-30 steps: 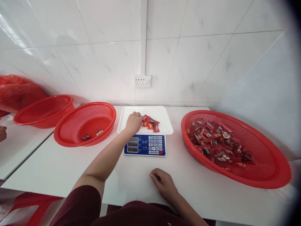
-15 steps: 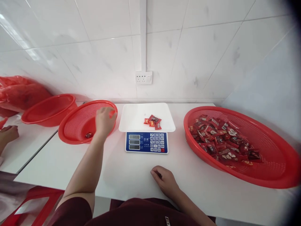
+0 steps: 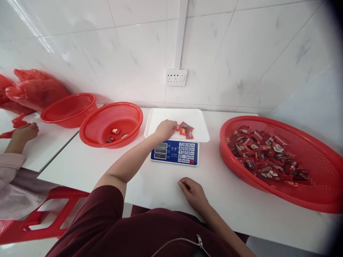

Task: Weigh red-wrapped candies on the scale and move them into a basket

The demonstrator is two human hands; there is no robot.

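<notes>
My left hand (image 3: 165,129) reaches onto the white tray (image 3: 160,119) of a blue-faced scale (image 3: 175,152), its fingers curled on the left end of a small pile of red-wrapped candies (image 3: 185,130). My right hand (image 3: 193,192) rests on the white table near its front edge, fingers loosely curled, nothing seen in it. To the left stands a red mesh basket (image 3: 112,114) with three candies (image 3: 115,131) in it. On the right a large red mesh basket (image 3: 316,185) holds several candies (image 3: 264,153).
Another red basin (image 3: 68,110) and red plastic bags (image 3: 34,91) lie on a second table at the left, where another person's hand (image 3: 24,132) rests. A red stool (image 3: 50,217) stands below. A wall socket (image 3: 176,77) is behind the scale.
My left hand went from the scale tray to the left mesh basket, where one more candy now lies, then came back to the pile on the tray. My right hand stayed still.
</notes>
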